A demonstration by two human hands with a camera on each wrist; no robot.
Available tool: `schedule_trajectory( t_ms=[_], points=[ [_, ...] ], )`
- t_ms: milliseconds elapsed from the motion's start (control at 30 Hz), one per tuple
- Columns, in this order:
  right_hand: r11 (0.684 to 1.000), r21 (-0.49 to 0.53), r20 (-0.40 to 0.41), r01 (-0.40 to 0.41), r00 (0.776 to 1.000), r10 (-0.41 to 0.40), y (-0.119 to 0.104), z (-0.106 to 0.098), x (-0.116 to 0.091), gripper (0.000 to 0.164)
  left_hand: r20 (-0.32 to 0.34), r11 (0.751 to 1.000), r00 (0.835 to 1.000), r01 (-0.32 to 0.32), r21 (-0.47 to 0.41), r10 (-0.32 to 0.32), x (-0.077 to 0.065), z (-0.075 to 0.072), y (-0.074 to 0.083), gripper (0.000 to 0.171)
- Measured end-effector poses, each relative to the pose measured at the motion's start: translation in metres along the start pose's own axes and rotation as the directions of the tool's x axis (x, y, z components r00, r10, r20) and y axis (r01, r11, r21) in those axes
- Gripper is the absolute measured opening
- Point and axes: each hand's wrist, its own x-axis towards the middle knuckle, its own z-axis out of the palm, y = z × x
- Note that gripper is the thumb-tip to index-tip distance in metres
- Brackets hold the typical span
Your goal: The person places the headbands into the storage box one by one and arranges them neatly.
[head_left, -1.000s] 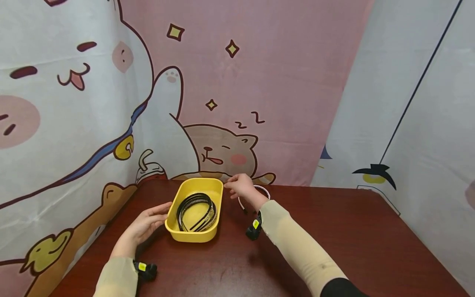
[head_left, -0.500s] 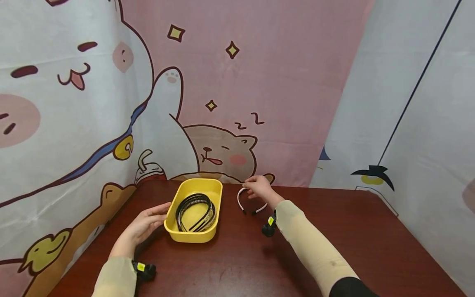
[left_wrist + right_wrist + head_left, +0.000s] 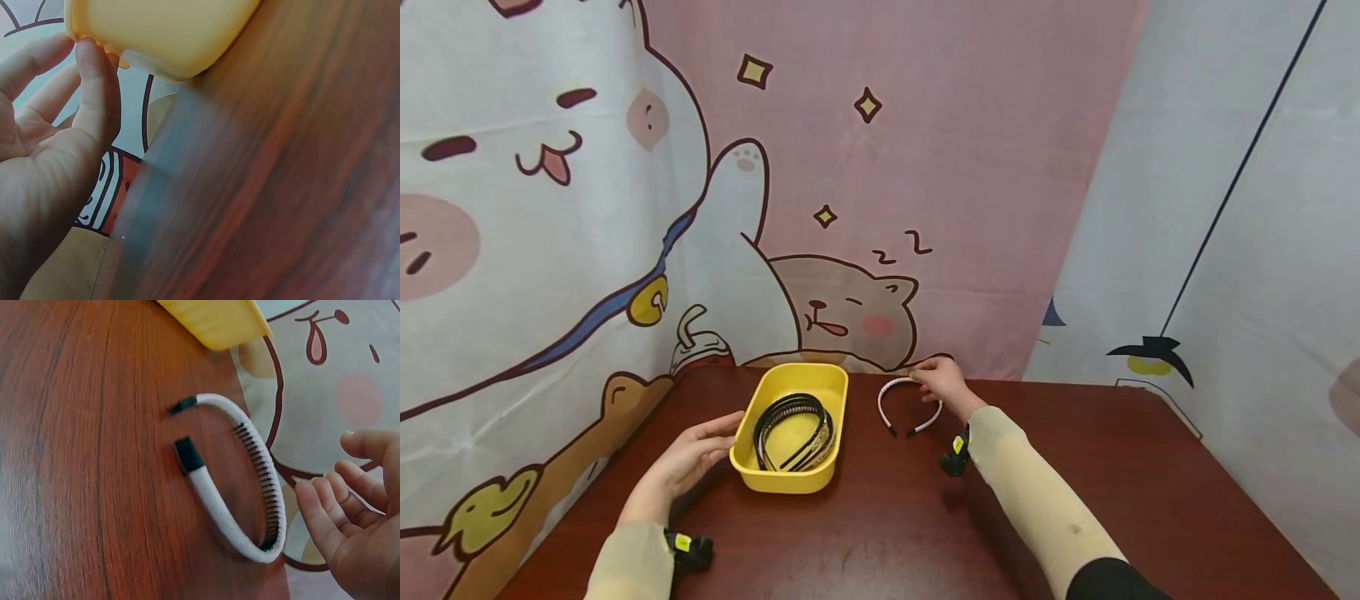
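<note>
A yellow plastic basket (image 3: pixel 747 467) stands at the left of the tabletop with several dark headbands (image 3: pixel 797 404) lying in it. My left hand (image 3: pixel 700 450) is at its left side, the fingertips touching the outer wall near the rim, as the left wrist view shows. To the right of the basket lies a white headband (image 3: pixel 215 503) with black tips and a row of dark teeth inside its curve. Beside the headband's curved side my right hand (image 3: pixel 359 512) hovers with its fingers loosely bent, holding nothing. A gap shows between those fingertips and the headband in the right wrist view.
The dark red-brown wooden table (image 3: pixel 865 533) ends at the back against a cartoon-printed cloth (image 3: pixel 985 250). A pale printed cloth (image 3: pixel 1285 267) hangs along the right side.
My right hand has moved right, away from the basket's right rim and past the white headband's top, which is now more exposed. The left hand stays at the basket.
</note>
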Motion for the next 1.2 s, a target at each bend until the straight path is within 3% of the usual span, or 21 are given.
schedule_trajectory(
  t_ms=[500,967,1200],
  points=[
    [0.997,0.013,-0.068,-0.07,0.995,0.071,0.029,-0.023,0.001,0.028,-0.002,1.0,1.0,0.008,0.02,-0.007,0.0,-0.001,-0.001,0.061],
    [0.951,0.253,-0.033,-0.18,0.98,0.194,0.057,-0.023,-0.003,0.027,-0.008,1.0,1.0,0.017,0.017,-0.017,-0.001,0.002,0.001,0.063],
    [0.939,0.286,-0.062,-0.19,0.975,0.215,0.063,-0.022,-0.006,0.026,-0.004,0.999,1.0,0.009,0.034,-0.009,-0.002,0.001,0.0,0.061]
  ],
)
